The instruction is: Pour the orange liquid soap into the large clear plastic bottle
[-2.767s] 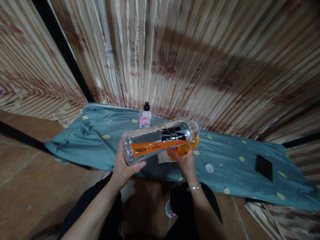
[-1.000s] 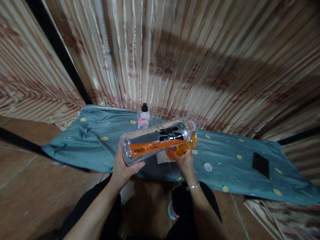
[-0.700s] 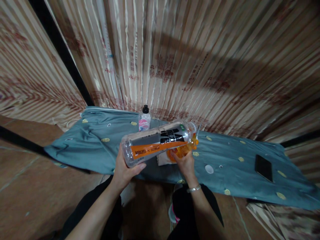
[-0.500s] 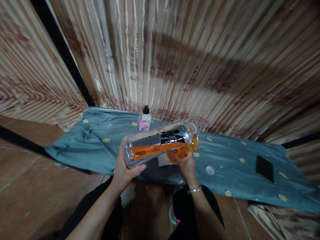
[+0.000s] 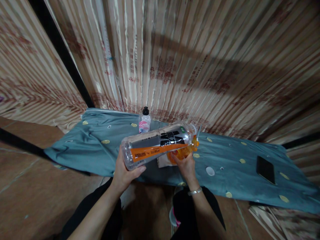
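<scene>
A large clear plastic bottle [image 5: 155,145] with an orange and black label lies nearly level in the air, its neck toward the right. My left hand [image 5: 126,175] is wrapped round the base end of it. In my right hand [image 5: 187,166] is a smaller translucent orange bottle [image 5: 180,154], gripped from below, its top close beside the big bottle's neck. Whether the two mouths touch, I cannot tell. Below them a pale cloth-like piece [image 5: 163,160] lies on the bench cover, partly hidden.
The low bench has a teal cover [image 5: 100,155] with yellow dots. A pump-top bottle [image 5: 144,122] with a pink label stands at its back. To the right lie a small white disc [image 5: 210,171] and a dark phone [image 5: 265,169]. A striped curtain [image 5: 165,66] hangs behind.
Both hands and the bottles stay almost where they were. The view has shifted very slightly.
</scene>
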### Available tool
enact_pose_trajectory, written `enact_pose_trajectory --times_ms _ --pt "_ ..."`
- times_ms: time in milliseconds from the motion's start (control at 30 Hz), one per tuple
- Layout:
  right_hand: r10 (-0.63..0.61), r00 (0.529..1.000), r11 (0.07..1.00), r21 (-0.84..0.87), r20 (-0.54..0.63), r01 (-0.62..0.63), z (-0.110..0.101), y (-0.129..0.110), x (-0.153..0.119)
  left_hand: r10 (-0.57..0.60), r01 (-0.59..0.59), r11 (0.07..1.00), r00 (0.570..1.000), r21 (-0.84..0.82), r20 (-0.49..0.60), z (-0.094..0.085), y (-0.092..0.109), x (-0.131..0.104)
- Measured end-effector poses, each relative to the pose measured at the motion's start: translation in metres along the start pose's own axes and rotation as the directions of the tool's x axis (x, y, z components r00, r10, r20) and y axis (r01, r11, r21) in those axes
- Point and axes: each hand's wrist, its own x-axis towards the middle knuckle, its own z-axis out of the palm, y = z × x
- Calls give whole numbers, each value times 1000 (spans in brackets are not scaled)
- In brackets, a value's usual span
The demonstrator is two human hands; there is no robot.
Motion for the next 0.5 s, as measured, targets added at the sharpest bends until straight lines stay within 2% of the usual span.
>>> enact_pose_trajectory --times_ms 500 --pt "18 1000 999 29 13 -19 0 2 1 -5 5 1000 1000 -1 15 0 2 0"
